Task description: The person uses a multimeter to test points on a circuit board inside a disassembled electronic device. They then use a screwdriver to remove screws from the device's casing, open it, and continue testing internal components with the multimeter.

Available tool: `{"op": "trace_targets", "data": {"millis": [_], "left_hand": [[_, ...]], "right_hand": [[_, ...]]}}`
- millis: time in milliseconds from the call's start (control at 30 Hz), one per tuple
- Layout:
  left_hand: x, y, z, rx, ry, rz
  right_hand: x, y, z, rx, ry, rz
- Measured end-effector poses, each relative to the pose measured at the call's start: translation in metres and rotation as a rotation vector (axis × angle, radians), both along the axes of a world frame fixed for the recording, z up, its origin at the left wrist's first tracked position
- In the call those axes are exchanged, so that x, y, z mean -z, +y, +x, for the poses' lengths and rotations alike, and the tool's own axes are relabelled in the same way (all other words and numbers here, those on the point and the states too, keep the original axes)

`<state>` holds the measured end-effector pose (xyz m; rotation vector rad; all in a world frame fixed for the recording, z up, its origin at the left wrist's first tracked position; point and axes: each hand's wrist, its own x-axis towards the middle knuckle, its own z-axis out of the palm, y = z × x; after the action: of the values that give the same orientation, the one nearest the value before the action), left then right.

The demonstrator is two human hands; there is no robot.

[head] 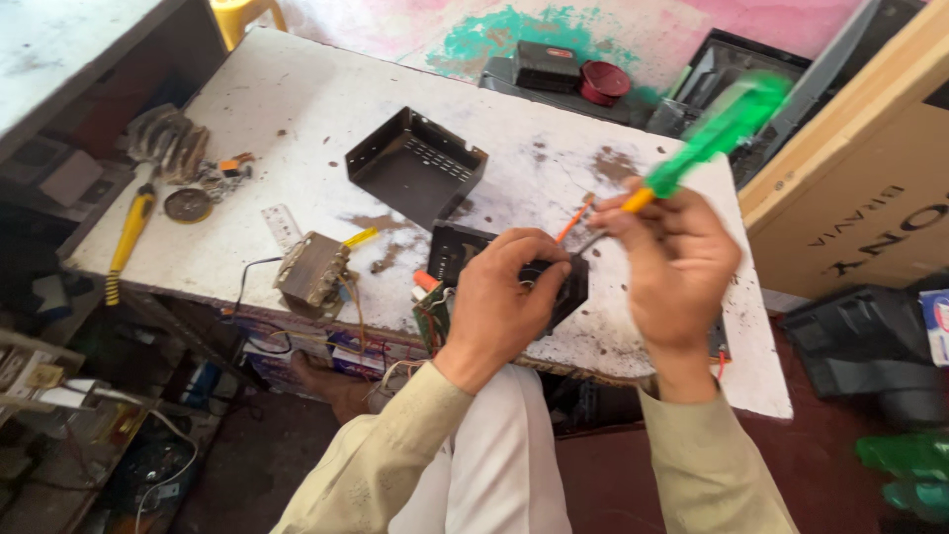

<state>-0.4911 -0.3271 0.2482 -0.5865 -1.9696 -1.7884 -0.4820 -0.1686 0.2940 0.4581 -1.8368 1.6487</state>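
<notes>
My left hand (506,295) rests on a black box-shaped device housing (453,247) near the table's front edge, gripping a small black round part in it. Wires and a green circuit board (432,314) hang beside it. My right hand (675,265) holds a screwdriver with a translucent green handle (720,133), which slants up to the right and looks blurred. Its tip points down toward the housing, just right of my left hand's fingers. An orange wire (574,218) sticks up between the two hands.
On the stained white table (297,109) lie a black metal cover (415,163), a transformer (312,271) with wires, and small parts near a yellow-handled tool (129,232). A cardboard box (860,188) stands at the right. Black devices (550,67) sit beyond the table.
</notes>
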Motion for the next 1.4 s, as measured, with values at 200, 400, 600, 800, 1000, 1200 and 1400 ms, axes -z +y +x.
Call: {"op": "trace_targets", "data": {"millis": [200, 400, 600, 800, 1000, 1200, 1400], "left_hand": [[0.001, 0.008, -0.005, -0.100, 0.022, 0.012], [0.002, 0.003, -0.002, -0.040, 0.004, 0.066], [-0.010, -0.049, -0.001, -0.219, 0.140, 0.033], [0.029, -0.118, -0.045, -0.573, -0.200, -0.835], [0.078, -0.119, -0.066, -0.389, -0.372, -0.872], [0.084, -0.120, -0.069, -0.375, -0.409, -0.822], [0.089, -0.123, -0.069, -0.350, -0.320, -0.835]], "right_hand": [[-0.003, 0.007, 0.013, 0.071, 0.097, -0.084], [0.018, 0.013, 0.029, 0.150, 0.027, -0.205], [0.068, 0.036, 0.053, 0.174, -0.249, -0.001], [0.122, 0.032, 0.057, 0.278, -0.640, 0.222], [0.139, 0.028, 0.053, 0.445, -0.754, 0.434], [0.116, 0.019, 0.041, 0.571, -0.603, 0.709], [0.097, 0.001, 0.044, 0.626, -0.472, 0.751]]}}
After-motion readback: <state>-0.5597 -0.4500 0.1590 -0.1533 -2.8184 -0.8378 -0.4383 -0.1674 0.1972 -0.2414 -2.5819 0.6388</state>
